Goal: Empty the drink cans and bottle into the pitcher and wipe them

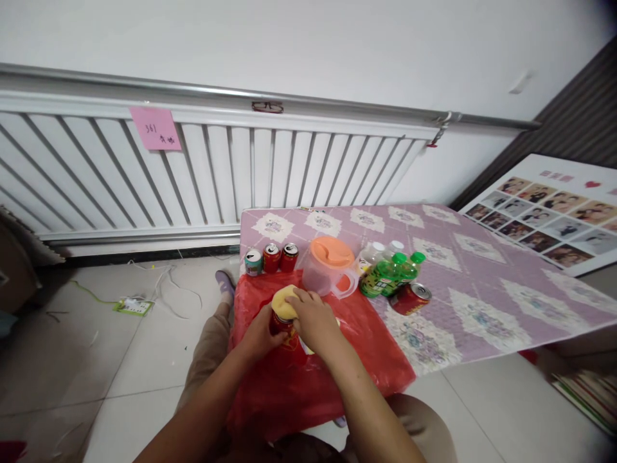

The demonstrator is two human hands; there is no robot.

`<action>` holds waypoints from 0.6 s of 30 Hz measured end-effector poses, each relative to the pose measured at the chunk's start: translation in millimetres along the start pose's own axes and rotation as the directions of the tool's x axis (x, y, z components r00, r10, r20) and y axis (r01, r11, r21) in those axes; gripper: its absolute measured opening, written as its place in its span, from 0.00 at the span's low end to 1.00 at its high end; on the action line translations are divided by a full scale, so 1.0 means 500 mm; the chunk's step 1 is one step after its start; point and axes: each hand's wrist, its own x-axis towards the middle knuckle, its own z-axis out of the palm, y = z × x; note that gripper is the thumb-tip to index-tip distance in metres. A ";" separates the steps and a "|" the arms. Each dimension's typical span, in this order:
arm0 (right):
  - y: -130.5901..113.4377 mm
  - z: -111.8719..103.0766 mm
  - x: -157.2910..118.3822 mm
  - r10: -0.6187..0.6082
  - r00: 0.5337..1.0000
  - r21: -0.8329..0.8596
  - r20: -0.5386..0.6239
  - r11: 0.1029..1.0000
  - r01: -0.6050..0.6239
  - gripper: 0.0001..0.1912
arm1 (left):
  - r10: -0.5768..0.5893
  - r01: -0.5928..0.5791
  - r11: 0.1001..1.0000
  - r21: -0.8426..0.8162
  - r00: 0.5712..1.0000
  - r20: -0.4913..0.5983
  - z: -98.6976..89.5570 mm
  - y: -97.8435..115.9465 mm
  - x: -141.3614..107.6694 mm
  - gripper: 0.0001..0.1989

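My bare left hand [258, 331] and my bare right hand [317, 316] lead back into uncovered forearms [359, 386], slim at the wrists and broader toward the elbows, where the lower edge of the view cuts them off. Below, I wear plain khaki-brown cloth trousers [205, 360], matte in surface, long down my left leg and smoothly rounded over my right knee. On my left foot is a low, muted purple shoe [223, 281] with a rounded toe; its material is too small to tell. Lower down shows a small sliver of a second purplish shoe [340, 422].
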 end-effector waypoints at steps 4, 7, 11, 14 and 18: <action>0.013 0.003 -0.027 0.039 0.999 0.023 -0.018 0.999 -0.038 0.29 | 0.046 -0.046 0.999 -0.003 0.998 0.030 -0.002 0.000 0.002 0.39; 0.007 0.013 -0.053 0.064 0.998 0.011 -0.027 0.998 -0.063 0.29 | 0.038 -0.038 0.999 0.016 0.999 0.024 0.000 -0.010 0.001 0.40; -0.019 0.020 -0.082 0.115 0.993 -0.002 0.004 0.993 -0.115 0.31 | 0.052 -0.053 0.998 0.033 0.999 0.009 0.003 -0.018 0.000 0.39; -0.040 0.023 -0.098 0.127 0.991 -0.007 0.042 0.992 -0.127 0.33 | 0.069 -0.069 0.998 -0.002 0.998 0.002 0.000 -0.014 -0.001 0.39; -0.063 0.019 -0.119 0.059 0.996 0.010 0.070 0.998 -0.060 0.30 | 0.051 -0.054 0.995 -0.081 0.998 -0.044 -0.004 -0.012 -0.003 0.32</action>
